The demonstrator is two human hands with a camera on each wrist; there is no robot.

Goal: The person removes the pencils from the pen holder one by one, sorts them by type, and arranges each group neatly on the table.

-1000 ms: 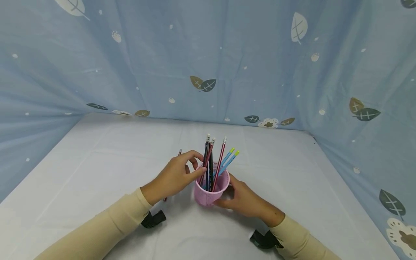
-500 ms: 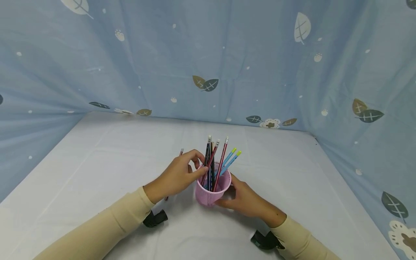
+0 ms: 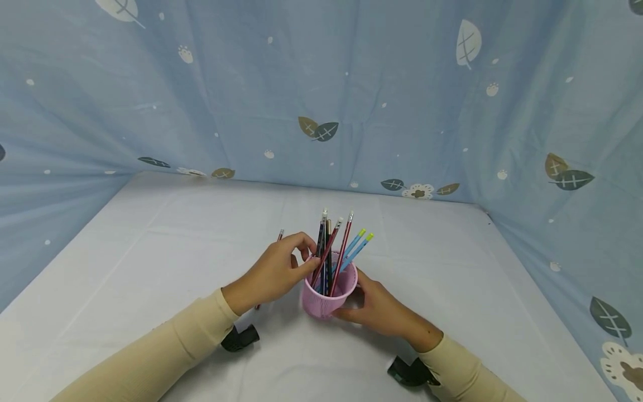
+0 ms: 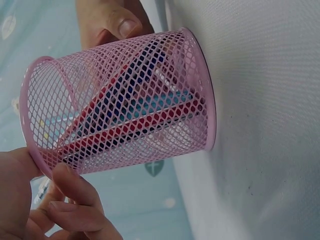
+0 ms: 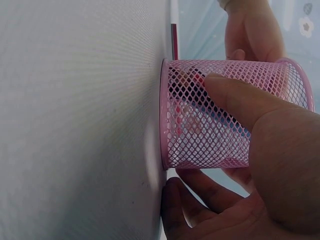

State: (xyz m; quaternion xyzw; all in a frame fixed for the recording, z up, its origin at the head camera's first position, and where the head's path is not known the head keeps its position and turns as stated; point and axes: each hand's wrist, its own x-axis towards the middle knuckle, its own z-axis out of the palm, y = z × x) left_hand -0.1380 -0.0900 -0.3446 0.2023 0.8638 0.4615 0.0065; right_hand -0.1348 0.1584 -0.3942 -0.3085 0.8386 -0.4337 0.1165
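Note:
A pink mesh pencil holder (image 3: 321, 304) stands upright on the white cloth, filled with dark, red and light blue pencils (image 3: 346, 237). At its left rim my left hand (image 3: 273, 273) holds the edge: the thumb reaches over the inside beside a dark red pencil (image 3: 329, 245), and the curled fingers (image 4: 80, 215) sit at the outside of the mesh. My right hand (image 3: 374, 310) grips the holder low on its right side, the thumb (image 5: 235, 97) lying along the mesh wall and the other fingers (image 5: 200, 195) curving beneath and around the far side.
One red pencil (image 3: 279, 235) lies on the cloth behind the left hand, partly covered by it. Black wrist mounts (image 3: 412, 373) hang under both beige sleeves. A blue leaf-patterned curtain (image 3: 321, 89) encloses the table (image 3: 201, 223) at the back and sides.
The dark red pencil by the left thumb has tipped a little to the right inside the holder. Both hands keep almost the same place; the whole view has shifted slightly.

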